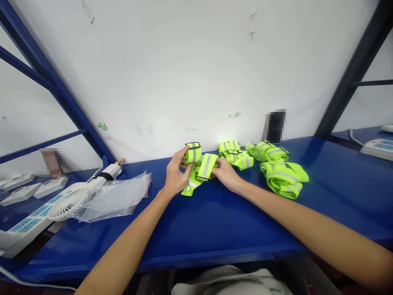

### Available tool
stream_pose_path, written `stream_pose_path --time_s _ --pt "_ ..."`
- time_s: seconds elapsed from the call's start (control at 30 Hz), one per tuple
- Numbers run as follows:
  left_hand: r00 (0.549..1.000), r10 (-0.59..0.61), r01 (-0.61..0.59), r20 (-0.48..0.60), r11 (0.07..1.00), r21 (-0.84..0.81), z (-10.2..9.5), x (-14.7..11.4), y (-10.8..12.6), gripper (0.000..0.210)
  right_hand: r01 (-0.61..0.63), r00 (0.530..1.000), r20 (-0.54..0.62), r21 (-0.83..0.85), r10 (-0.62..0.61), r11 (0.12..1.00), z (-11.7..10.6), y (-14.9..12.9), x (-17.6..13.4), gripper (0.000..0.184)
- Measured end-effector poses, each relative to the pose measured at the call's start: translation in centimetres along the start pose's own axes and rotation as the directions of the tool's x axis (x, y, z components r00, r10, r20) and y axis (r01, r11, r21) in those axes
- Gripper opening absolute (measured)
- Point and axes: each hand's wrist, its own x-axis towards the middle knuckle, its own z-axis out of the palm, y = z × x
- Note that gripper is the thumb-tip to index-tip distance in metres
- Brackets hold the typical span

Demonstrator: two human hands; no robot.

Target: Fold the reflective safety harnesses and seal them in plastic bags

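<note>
Between my two hands is a neon yellow reflective strap with grey stripes and dark edging, partly folded and hanging just above the blue table. My left hand is closed around its rolled upper part, thumb and fingers pinching it. At the other side, my right hand grips the strap's right portion, its fingertips partly hidden behind the fabric. Beyond my right hand lie rolled reflective straps of the same kind. More bundles sit further right, with a looser, larger coil in front of them.
Clear plastic bags lie left of my hands, beside a white handheld fan and a long power strip. A dark blurred object leans on the wall. Blue metal frame posts flank the blue table.
</note>
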Motion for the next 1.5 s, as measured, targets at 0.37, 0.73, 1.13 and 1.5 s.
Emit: stream_pose_path --time_s 0.37,0.73,1.13,1.5 --pt "0.999 -0.028 0.024 -0.037 0.994 -0.105 -0.4 -0.2 0.7 0.079 -0.091 0.991 -0.089 0.085 0.098 0.992 0.1 -0.4 -0.3 0.027" --pt "0.983 0.177 -0.179 0.048 0.983 0.044 -1.1 0.2 1.0 0.035 -0.377 0.908 -0.005 0.423 0.418 0.824 -0.2 -1.4 0.0 0.006" --pt "0.953 0.018 -0.087 0.302 0.972 0.216 -0.3 -0.1 0.6 0.054 -0.305 0.941 -0.021 0.384 0.338 0.872 -0.4 -1.4 0.2 0.002" --pt "0.994 0.032 -0.017 -0.102 0.99 0.141 -0.6 1.0 1.6 0.023 0.151 0.977 -0.089 -0.362 -0.195 0.92 -1.3 -1.0 0.4 0.011"
